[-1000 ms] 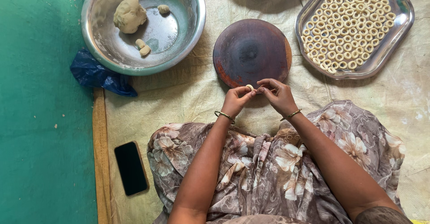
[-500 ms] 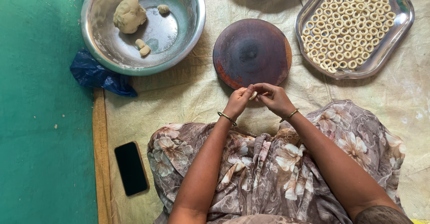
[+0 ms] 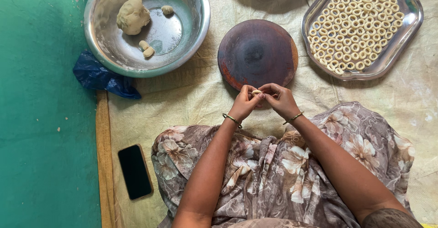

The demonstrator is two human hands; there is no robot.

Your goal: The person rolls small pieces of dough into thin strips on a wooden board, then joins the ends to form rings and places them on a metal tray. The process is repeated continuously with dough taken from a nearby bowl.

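Your left hand (image 3: 245,104) and right hand (image 3: 279,99) meet just below the board (image 3: 258,54); fingers of both pinch a small dough piece (image 3: 256,92) between them.

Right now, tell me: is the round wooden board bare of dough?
Yes: the round wooden board has nothing on it, and the small dough piece sits between the left hand and right hand.

Soft, even daylight; sharp focus throughout; mild glare inside the steel bowl (image 3: 194,36); shadows faint and short.
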